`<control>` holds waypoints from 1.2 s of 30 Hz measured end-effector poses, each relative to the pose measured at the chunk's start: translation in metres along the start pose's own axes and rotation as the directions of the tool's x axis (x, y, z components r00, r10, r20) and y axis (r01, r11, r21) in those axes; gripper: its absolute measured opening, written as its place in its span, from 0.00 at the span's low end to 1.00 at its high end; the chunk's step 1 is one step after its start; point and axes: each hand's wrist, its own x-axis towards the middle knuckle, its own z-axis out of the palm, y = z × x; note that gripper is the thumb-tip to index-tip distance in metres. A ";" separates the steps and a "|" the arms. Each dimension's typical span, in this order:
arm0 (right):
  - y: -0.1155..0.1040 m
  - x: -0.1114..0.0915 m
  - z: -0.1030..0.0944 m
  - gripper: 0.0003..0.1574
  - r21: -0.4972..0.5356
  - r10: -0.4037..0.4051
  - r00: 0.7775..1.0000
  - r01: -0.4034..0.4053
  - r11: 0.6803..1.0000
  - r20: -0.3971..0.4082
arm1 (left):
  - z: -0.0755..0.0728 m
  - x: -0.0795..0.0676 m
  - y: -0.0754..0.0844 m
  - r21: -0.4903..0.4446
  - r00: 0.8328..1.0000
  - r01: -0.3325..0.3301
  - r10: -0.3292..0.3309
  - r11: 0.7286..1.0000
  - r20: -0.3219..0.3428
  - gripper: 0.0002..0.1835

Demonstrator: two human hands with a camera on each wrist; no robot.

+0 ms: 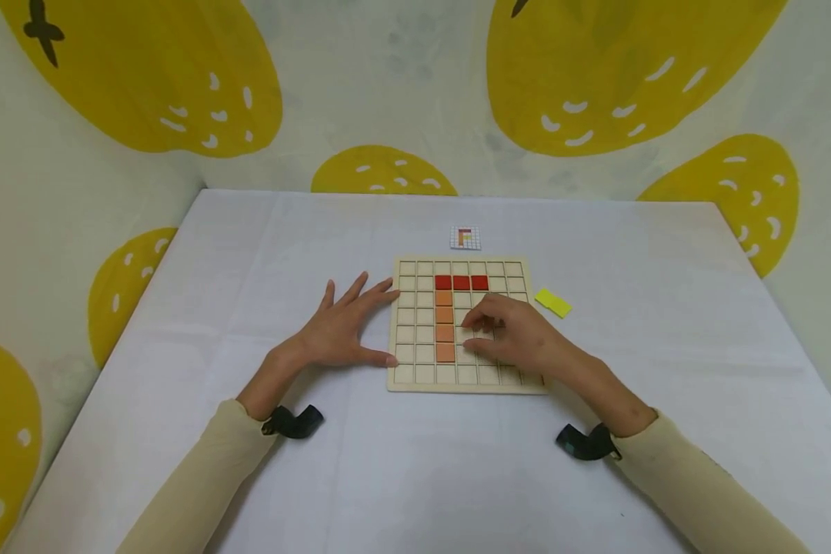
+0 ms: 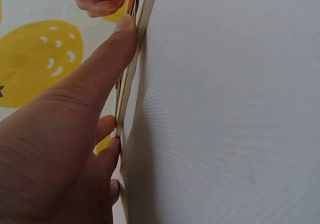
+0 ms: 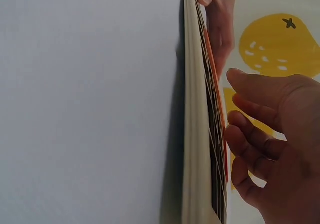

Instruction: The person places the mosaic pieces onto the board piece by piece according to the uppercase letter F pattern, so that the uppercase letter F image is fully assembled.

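A pale wooden grid board (image 1: pixel 425 375) lies on the white table. Three red square tiles (image 1: pixel 461 282) form a row near its top, and several orange tiles (image 1: pixel 444 315) run down in a column below the leftmost red one. My left hand (image 1: pixel 335 331) spreads its fingers along the board's left edge, thumb and fingertips touching the rim. Over the board, just right of the orange column, hovers my right hand (image 1: pixel 515 332). Its thumb and bent fingers stand apart with nothing visible between them; the right wrist view shows the same gap beside the board's edge (image 3: pixel 196 134).
Behind the board lies a small card (image 1: pixel 465 237) with a coloured grid pattern. Yellow tiles (image 1: pixel 552 302) sit beside the board's right edge. A black wrist camera (image 1: pixel 298 422) is strapped at the left sleeve, another (image 1: pixel 585 442) at the right. Patterned walls stand behind the table.
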 end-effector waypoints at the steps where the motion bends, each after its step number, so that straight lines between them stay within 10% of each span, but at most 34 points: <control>1: 0.001 0.000 -0.002 0.17 0.001 0.008 1.000 -0.008 1.000 -0.004 | 0.000 0.000 0.000 -0.002 1.000 0.001 -0.001 1.000 0.001 0.60; 36: 0.054 -0.015 -0.049 0.11 -0.085 0.075 0.959 -0.102 0.991 -0.275 | 0.004 -0.001 -0.002 -0.011 1.000 0.008 -0.009 1.000 -0.015 0.59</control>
